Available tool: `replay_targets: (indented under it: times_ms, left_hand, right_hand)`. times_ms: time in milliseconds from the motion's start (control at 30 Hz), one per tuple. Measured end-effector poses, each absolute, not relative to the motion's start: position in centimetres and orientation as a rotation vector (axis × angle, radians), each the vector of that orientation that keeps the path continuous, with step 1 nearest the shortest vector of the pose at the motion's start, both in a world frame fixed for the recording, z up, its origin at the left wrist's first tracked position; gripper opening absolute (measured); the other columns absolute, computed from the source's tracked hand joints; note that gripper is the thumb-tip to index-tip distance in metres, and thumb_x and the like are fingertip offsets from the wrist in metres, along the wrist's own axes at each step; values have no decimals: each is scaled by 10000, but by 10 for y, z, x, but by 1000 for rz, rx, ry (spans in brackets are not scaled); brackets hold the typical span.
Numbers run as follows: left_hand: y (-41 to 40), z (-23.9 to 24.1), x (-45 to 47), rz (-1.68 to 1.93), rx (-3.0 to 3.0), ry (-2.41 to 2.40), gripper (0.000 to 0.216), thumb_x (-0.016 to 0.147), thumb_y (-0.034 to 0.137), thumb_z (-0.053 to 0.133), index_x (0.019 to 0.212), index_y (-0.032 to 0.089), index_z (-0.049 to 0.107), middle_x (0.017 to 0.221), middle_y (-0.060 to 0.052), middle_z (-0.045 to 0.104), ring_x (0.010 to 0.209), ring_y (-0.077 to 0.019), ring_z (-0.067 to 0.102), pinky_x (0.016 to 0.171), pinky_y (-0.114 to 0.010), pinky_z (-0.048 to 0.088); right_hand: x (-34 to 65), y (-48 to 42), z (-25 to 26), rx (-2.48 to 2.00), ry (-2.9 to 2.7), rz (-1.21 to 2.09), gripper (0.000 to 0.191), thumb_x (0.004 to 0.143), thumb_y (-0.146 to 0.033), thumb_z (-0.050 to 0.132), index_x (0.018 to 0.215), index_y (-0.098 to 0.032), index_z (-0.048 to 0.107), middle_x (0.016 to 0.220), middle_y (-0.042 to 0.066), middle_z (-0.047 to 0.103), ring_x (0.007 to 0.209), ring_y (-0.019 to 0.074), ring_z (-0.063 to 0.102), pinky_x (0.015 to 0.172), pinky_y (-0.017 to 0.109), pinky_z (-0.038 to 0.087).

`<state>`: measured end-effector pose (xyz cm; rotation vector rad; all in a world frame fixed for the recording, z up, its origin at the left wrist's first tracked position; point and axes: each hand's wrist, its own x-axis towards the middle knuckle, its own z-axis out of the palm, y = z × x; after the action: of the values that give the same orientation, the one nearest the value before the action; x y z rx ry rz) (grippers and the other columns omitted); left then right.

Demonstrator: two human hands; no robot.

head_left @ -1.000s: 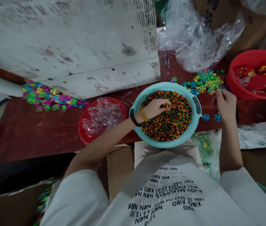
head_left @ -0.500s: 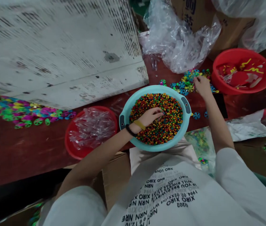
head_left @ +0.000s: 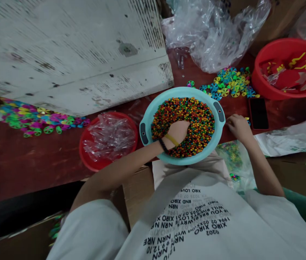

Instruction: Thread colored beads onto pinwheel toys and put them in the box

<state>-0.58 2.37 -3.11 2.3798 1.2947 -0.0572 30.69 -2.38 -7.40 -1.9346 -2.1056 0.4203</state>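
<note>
A light-blue basin (head_left: 181, 91) full of small multicoloured beads (head_left: 199, 119) stands in front of my body. Inside it is my left hand (head_left: 178, 131), wearing a yellow band and a dark bracelet, curled palm-down against the beads. Its fingertips and whatever they hold are hidden. Just right of the basin's rim, my right hand (head_left: 238, 126) rests low over the table with bent fingers drawn together. What it pinches is too small and covered to make out. Part of a small plastic wheel (head_left: 247, 120) shows beside its knuckles.
Several coloured plastic wheels (head_left: 230, 83) lie heaped behind the basin, and more (head_left: 44, 121) at the left. Red tubs hold clear plastic pieces (head_left: 109, 139) and red-yellow pieces (head_left: 291, 74). A phone (head_left: 259, 113), plastic bags (head_left: 215, 36) and a large whitish box (head_left: 74, 50) are around.
My right hand has come from the wheel heap back toward me, down beside the basin's right rim. The left hand has curled down into the beads. The view has shifted slightly.
</note>
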Motion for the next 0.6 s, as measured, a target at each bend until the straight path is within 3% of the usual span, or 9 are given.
replay_targets:
  times_ms: [67, 167, 267, 400, 600]
  left_hand:
    - [36, -33, -6, 98, 2129, 1224, 181, 983, 179, 522, 949, 150, 697, 1007, -98, 745, 977, -249, 698, 949, -387, 552]
    - [48, -26, -17, 359, 1748, 1071, 211, 996, 300, 561, 1093, 152, 676, 1162, -91, 740, 1100, -226, 685, 1008, -373, 545]
    - [47, -13, -33, 482, 1525, 969, 296, 1030, 375, 517, 1219, 181, 636, 1307, -108, 700, 1211, -206, 652, 1054, -357, 531]
    - [36, -2, -45, 539, 1333, 961, 336, 1061, 449, 455, 1243, 206, 599, 1357, -121, 666, 1186, -208, 664, 984, -351, 574]
    - [28, -2, -51, 584, 1606, 1104, 425, 1111, 420, 267, 1234, 177, 593, 1170, -119, 704, 1056, -212, 683, 915, -355, 566]
  right_hand:
    - [306, -24, -73, -1883, -1897, 460, 133, 909, -234, 581, 952, -201, 703, 1011, 156, 707, 966, 329, 644, 911, 474, 520]
    - [304, -27, -64, -1799, -1567, 468, 179, 890, -331, 634, 1006, -212, 699, 1034, 126, 704, 918, 291, 664, 884, 467, 554]
    - [299, -29, -46, -1660, -1176, 565, 275, 846, -428, 708, 1047, -240, 695, 998, 69, 710, 819, 237, 675, 743, 405, 588]
    - [280, -27, -16, -1389, -879, 916, 304, 753, -467, 827, 961, -267, 732, 833, 13, 697, 633, 177, 641, 591, 341, 567]
    - [232, -18, 18, -1265, -1158, 1339, 447, 752, -508, 832, 1117, -253, 792, 956, 32, 765, 856, 219, 716, 748, 362, 594]
